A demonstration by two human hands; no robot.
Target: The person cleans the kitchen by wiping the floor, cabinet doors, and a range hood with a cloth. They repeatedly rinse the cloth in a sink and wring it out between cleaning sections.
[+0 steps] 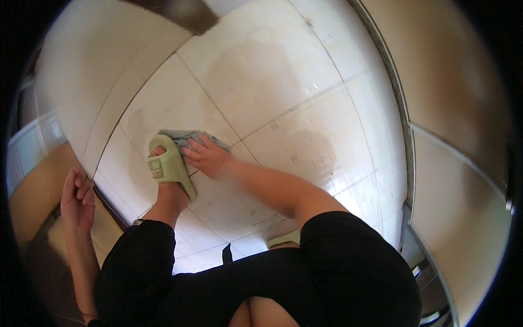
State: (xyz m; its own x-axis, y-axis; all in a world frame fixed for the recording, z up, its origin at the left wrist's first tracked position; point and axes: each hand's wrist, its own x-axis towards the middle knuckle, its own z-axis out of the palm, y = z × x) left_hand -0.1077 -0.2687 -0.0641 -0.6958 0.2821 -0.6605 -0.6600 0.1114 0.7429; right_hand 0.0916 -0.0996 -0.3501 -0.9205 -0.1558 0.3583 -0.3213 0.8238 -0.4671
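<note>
A grey-green cloth (192, 138) lies crumpled on the pale tiled floor (261, 180), just beyond the toe of a light green slipper (173, 163) on my left foot. My right hand (207, 157) rests on the cloth, palm down with the fingers spread, pressing it to the floor close beside the slipper. Raised at the left, my left hand (78, 194) has its fingers loosely curled and holds nothing; it is apart from the cloth.
Part of a second green slipper (284, 239) shows below my right arm. Beige panels with a metal edge (410, 163) stand along the right. A brown object (192, 18) is at the top, and a tan wooden surface (41, 188) stands at the left.
</note>
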